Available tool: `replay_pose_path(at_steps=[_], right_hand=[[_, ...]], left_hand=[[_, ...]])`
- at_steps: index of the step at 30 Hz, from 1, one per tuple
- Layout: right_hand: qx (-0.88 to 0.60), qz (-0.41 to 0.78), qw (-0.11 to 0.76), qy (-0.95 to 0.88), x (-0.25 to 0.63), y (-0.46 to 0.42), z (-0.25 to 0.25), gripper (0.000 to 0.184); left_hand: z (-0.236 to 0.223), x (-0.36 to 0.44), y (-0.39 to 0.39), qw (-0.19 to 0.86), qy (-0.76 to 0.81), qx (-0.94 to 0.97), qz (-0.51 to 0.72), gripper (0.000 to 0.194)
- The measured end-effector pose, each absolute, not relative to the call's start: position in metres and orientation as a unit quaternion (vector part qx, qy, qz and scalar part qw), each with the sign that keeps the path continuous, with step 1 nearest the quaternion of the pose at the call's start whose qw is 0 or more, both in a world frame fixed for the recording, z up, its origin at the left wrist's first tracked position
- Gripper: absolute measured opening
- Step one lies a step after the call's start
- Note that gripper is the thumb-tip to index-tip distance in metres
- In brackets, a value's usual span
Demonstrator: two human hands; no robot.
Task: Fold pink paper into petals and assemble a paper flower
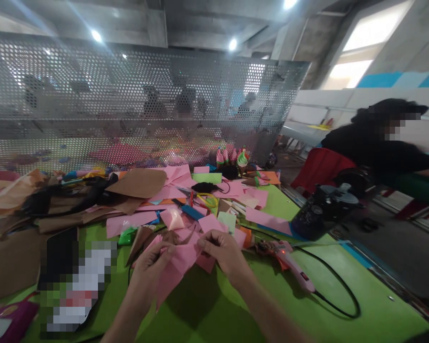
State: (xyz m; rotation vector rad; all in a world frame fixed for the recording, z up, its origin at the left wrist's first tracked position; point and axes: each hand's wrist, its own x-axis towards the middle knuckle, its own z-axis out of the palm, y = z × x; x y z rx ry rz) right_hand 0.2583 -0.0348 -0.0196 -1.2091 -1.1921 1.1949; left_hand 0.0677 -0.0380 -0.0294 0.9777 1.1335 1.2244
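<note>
Both hands hold up a pink sheet [180, 262] of paper or thin foam; which of the two I cannot tell. My left hand [152, 267] pinches its left side between thumb and fingers. At the upper right edge, my right hand [223, 252] grips it the same way. The sheet is bent and hangs down towards the table. Right behind it lie brown and pink scraps [141, 243]. To the right of my right hand rests a pink glue gun [293, 267] with a lit orange light and a black cord.
A dark jug [323, 212] stands on the green table [343, 281] at the right. A pixelated object [82, 290] and a purple item [14, 319] lie at the left. Ice-cream-like models [242, 159] stand before a perforated metal screen [128, 105]. Another person [375, 138] sits at the right.
</note>
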Motion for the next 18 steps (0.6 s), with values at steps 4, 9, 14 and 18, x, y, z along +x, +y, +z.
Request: replay_pose_path(at_steps=[4, 9, 14, 18], right_hand=[[-0.482, 0.494, 0.543, -0.479, 0.262, -0.036, -0.015, 0.032], [-0.414, 0.567, 0.532, -0.474, 0.257, -0.043, -0.010, 0.025], [-0.410, 0.574, 0.531, -0.468, 0.251, -0.041, -0.020, 0.023], [-0.443, 0.542, 0.545, -0.461, 0.250, -0.038, -0.025, 0.012]], left_hand=[[-0.032, 0.066, -0.034, 0.590, 0.488, 0.388, 0.512, 0.042], [-0.030, 0.065, -0.034, 0.622, 0.500, 0.353, 0.489, 0.049], [-0.031, 0.064, -0.033, 0.585, 0.576, 0.327, 0.468, 0.044], [-0.031, 0.063, -0.034, 0.588, 0.571, 0.335, 0.465, 0.031]])
